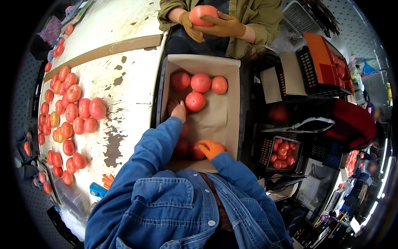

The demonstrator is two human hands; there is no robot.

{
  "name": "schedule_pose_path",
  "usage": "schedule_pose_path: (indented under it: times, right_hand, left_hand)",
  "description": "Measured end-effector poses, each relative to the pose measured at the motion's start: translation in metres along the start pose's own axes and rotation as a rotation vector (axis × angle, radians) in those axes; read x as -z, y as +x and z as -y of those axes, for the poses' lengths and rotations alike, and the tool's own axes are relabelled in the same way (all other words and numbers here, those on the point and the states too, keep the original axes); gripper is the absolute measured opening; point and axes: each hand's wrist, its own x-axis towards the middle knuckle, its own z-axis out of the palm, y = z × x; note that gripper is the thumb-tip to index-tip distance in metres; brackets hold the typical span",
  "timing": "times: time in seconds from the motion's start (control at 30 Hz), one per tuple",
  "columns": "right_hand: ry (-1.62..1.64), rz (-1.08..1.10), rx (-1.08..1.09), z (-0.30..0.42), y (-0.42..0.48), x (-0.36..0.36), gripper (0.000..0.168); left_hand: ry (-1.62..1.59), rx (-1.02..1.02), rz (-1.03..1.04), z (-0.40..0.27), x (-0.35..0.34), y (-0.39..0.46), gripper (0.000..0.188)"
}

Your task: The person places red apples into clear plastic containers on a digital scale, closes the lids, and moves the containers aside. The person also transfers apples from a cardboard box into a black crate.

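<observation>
A paper-lined crate (217, 121) lies before me with several tomatoes (200, 83) in it, some at its far end and some at the near end. My left hand (177, 109), bare, reaches in at the crate's left wall, close beside a tomato (195, 101); what its fingers touch is hidden. My right hand (212, 149), in an orange glove, rests with its fingers on a tomato (196, 151) at the near end. Whether it grips that tomato is not plain.
Many tomatoes (74, 93) stand on the worn white table (136, 77) at left, by a cardboard strip (115, 46). Across the crate, a co-worker's gloved hands (228, 26) hold a large tomato (203, 15). Stacked crates (306, 68) and a tomato-filled crate (264, 152) are at right.
</observation>
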Motion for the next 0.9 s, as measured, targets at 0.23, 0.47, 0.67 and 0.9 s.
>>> schedule_pose_path:
  times: [0.23, 0.47, 0.67, 0.9]
  right_hand:
    - [0.170, -0.089, 0.022, -0.003, -0.017, 0.002, 0.028]
    - [0.023, -0.063, 0.131, 0.013, -0.010, 0.001, 0.028]
    - [-0.066, -0.057, 0.032, 0.023, -0.011, 0.003, 0.027]
    - [-0.214, -0.855, 0.364, 0.014, 0.011, 0.070, 0.032]
  left_hand:
    - [-0.380, -0.210, 0.082, 0.026, 0.130, -0.042, 0.062]
    - [-2.377, -0.471, 0.610, 0.088, 0.154, -0.100, 0.089]
    - [-2.714, -0.779, 0.590, 0.100, 0.158, -0.119, 0.110]
    - [-3.158, -0.565, 0.568, 0.135, 0.139, -0.106, 0.095]
